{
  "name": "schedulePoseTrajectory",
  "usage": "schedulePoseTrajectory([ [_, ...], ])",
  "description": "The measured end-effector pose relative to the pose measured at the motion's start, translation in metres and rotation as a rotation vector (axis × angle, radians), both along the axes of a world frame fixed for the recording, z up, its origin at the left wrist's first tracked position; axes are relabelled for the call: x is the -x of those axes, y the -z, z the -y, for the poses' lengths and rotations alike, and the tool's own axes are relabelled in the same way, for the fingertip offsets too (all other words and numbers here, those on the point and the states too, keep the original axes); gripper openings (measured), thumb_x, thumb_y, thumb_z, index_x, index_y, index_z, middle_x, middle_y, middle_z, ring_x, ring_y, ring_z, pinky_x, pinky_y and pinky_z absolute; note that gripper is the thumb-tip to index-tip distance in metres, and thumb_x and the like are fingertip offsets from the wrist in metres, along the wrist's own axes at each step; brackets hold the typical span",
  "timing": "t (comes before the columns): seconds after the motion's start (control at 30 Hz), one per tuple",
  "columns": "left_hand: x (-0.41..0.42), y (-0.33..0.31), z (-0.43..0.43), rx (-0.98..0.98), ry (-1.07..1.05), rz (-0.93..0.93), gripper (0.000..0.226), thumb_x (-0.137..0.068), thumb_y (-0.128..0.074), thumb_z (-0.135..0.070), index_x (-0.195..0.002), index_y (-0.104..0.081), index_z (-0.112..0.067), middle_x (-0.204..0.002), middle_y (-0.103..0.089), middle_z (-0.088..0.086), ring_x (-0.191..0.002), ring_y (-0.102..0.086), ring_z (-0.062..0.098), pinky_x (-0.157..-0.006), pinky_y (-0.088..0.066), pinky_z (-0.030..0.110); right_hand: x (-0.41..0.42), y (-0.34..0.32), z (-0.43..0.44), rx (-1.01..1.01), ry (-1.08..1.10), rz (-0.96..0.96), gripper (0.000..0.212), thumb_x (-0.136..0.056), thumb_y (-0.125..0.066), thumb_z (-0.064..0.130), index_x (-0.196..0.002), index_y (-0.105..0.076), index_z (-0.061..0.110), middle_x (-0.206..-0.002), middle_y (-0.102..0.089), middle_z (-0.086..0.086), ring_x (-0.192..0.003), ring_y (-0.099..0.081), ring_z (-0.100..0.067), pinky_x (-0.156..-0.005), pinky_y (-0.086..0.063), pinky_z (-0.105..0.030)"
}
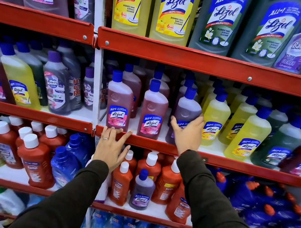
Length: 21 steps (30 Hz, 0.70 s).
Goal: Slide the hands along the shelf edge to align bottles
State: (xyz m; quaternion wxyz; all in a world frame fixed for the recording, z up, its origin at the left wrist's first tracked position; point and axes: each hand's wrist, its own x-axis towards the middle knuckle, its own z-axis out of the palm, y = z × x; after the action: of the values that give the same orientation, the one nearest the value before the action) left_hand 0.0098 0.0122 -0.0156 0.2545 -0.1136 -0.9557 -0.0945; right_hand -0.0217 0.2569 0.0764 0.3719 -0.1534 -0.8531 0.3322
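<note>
Head view: red shop shelves (195, 58), cleaner bottles (154, 112).

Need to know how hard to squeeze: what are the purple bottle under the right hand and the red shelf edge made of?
The purple bottle looks like translucent plastic with a soft sheen: the dark liquid shows through its wall, under a glossy paper or film label and an opaque blue cap. The right hand grips it. The red shelf edge, which the left hand touches, looks like painted metal: smooth, screwed.
</note>
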Motion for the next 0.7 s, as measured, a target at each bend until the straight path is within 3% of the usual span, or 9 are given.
schedulePoseTrajectory([
  [0.33, -0.003, -0.003, -0.005, -0.073, -0.004, -0.004, 0.057, -0.094, -0.036, -0.049, -0.137, -0.058, -0.019, -0.12, -0.063, 0.018, -0.116, -0.055, 0.039, -0.1, -0.051, 0.053, -0.011, 0.003, 0.0, -0.004, -0.038, -0.002, 0.096, -0.075, -0.063, 0.068, -0.145, -0.03, 0.012, -0.137, -0.047, -0.009, -0.127, -0.053, -0.027, -0.095, -0.057, -0.038],
  [0.47, -0.004, -0.004, -0.007, -0.073, -0.019, 0.003, 0.057, -0.094, -0.036, -0.05, -0.137, -0.059, -0.019, -0.121, -0.063, 0.018, -0.118, -0.055, 0.04, -0.101, -0.049, 0.053, -0.017, 0.003, -0.006, -0.044, 0.021, -0.042, 0.091, -0.084, -0.047, 0.073, -0.147, -0.033, 0.008, -0.14, -0.047, -0.012, -0.129, -0.049, -0.029, -0.101, -0.049, -0.039],
  [0.57, -0.004, -0.005, -0.008, -0.077, -0.028, 0.018, 0.055, -0.095, -0.04, -0.048, -0.137, -0.058, -0.019, -0.122, -0.062, 0.018, -0.119, -0.054, 0.04, -0.103, -0.048, 0.053, -0.016, 0.0, -0.02, 0.015, 0.127, -0.155, 0.079, -0.094, -0.036, 0.065, -0.151, -0.03, 0.012, -0.141, -0.045, -0.013, -0.128, -0.046, -0.028, -0.105, -0.042, -0.042],
  [0.7, -0.006, -0.007, -0.01, -0.094, -0.034, 0.019, 0.051, -0.094, -0.045, -0.046, -0.136, -0.059, -0.019, -0.122, -0.062, 0.018, -0.119, -0.054, 0.04, -0.1, -0.05, 0.053, -0.002, -0.006, -0.052, 0.161, 0.227, -0.175, 0.085, -0.092, -0.048, 0.059, -0.155, -0.023, 0.009, -0.146, -0.039, -0.02, -0.131, -0.042, -0.036, -0.109, -0.036, -0.044],
])
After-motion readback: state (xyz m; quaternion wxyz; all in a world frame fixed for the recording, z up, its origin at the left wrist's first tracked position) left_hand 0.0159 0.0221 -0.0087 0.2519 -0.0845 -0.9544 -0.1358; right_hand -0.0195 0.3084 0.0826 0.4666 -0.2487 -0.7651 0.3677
